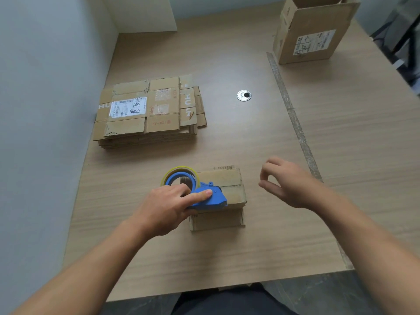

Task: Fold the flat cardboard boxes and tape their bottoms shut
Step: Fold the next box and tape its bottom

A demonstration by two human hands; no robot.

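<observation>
While the left hand (169, 206) grips the blue tape dispenser (204, 198), forefinger laid along its body, the tool rests on top of the small folded box (229, 192) that sits directly under and just beyond that hand's fingers. The box's bottom flaps face up and closed, with a seam running across beneath the dispenser; whether tape already covers it cannot be told. Just to the right of the box, the right hand (288, 185) hovers above the table (227, 258), fingers loosely curled, grasping nothing visible and not touching the cardboard.

That looks like the risk. With nothing steadying it, the light box could be dragged or tipped by a pull of the dispenser. The flaps could also spring apart, so that the tape lands crooked or off the seam. Clear tape may fold onto itself too if its cut end is not pressed down.

Farther out, ahead and left of the left hand, lies the stack of flat cardboard boxes (150, 112), waiting to be folded. Beyond the right hand sits a metal cable grommet (244, 95), and farthest off an upright open carton (316, 35).
</observation>
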